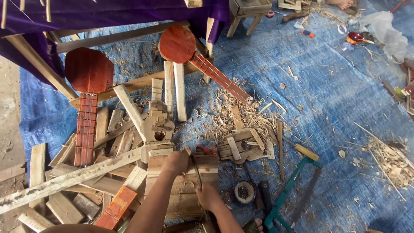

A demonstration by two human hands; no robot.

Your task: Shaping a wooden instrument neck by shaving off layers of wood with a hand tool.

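- Pressing down with my left hand [176, 162], I am curling the fingers closed over the lower end of a pale, unfinished wooden instrument body with a round hole [158, 129], which is lying on a worn wooden work board [183, 196] in front of me.
- Gripping with my right hand [208, 196], I am keeping the fingers wrapped tight around a thin dark metal tool [196, 170]; its upper end is reaching up beside my left hand, and I cannot tell what kind of tip it has.
- A long pale wooden plank [64, 181] is running across the heap of offcuts to the left, touching the pale body.
- Two red-brown stained instruments are resting nearby: an octagonal-bodied one [88, 86] is leaning on the left, and a round-bodied one [181, 45] is lying against the wooden frame further up.
- A teal-framed hand saw with a yellow handle [293, 181] is lying on the blue woven tarp [336, 99] to my right, well apart from both hands.
- Wood shavings [224, 112] are lying scattered just beyond the board.
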